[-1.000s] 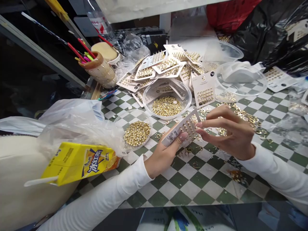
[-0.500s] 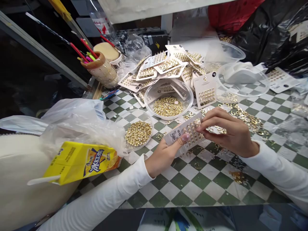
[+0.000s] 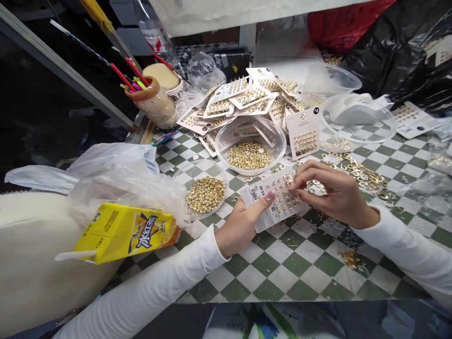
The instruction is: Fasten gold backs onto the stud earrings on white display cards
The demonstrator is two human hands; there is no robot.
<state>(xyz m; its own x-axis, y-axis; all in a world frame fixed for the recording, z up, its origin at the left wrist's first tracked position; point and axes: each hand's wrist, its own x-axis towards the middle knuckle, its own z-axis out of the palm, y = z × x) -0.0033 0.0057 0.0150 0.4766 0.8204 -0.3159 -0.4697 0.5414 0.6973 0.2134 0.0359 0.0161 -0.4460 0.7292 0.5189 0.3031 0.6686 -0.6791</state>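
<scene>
A white earring card (image 3: 273, 200) with rows of small gold pieces and a price label is tilted above the checkered table. My left hand (image 3: 243, 221) grips its left edge, thumb on the face. The fingers of my right hand (image 3: 328, 190) are pinched at the card's upper right part; whatever lies between the fingertips is too small to make out. Behind the card stands a clear bowl (image 3: 250, 157) of tiny gold pieces, and left of it a shallow clear dish (image 3: 205, 194) holds more. Loose gold hooks (image 3: 363, 174) lie beyond my right hand.
A pile of filled cards (image 3: 247, 96) rises behind the bowl. Clear lids (image 3: 356, 134) lie at the back right. On the left are a yellow drink carton (image 3: 123, 233), plastic bags (image 3: 113, 162) and a pen cup (image 3: 155, 103). Orange bits (image 3: 351, 260) lie near the front right.
The card has turned so that its face shows more fully to the camera. Both hands keep nearly the same places on it. The whole view has shifted slightly.
</scene>
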